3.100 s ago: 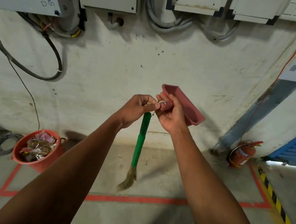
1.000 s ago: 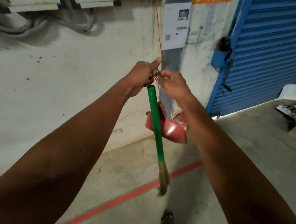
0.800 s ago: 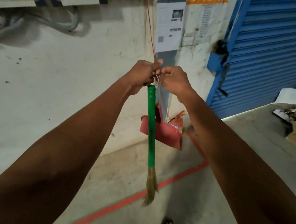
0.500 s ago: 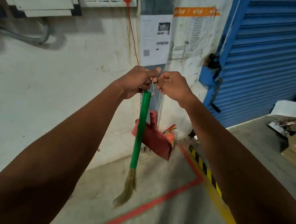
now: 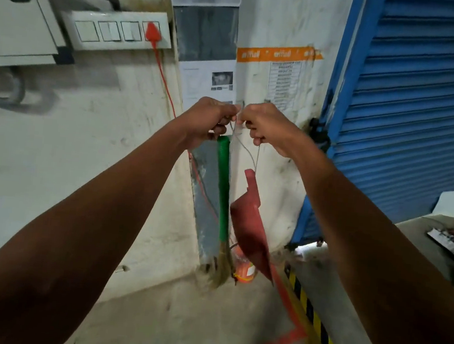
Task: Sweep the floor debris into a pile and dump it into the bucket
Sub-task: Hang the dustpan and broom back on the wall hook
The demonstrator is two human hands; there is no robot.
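Fire extinguisher [image 5: 243, 267] mostly hidden behind hanging dustpan [image 5: 250, 229].

Green broom handle [image 5: 223, 188], dark red dustpan [image 5: 250, 229], blue shutter [image 5: 415, 106], yellow-and-black striped floor marking [image 5: 314, 319], red floor tape [image 5: 281, 340].

Both arms outstretched, raised; left hand [image 5: 208, 121] and right hand [image 5: 265, 125] side-by-side, fingers curled, pinching.

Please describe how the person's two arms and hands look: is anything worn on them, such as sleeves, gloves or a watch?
Both forearms are bare up to the frame edge, with no sleeves visible. The left hand and right hand wear no gloves, and no watch, ring or bracelet shows.
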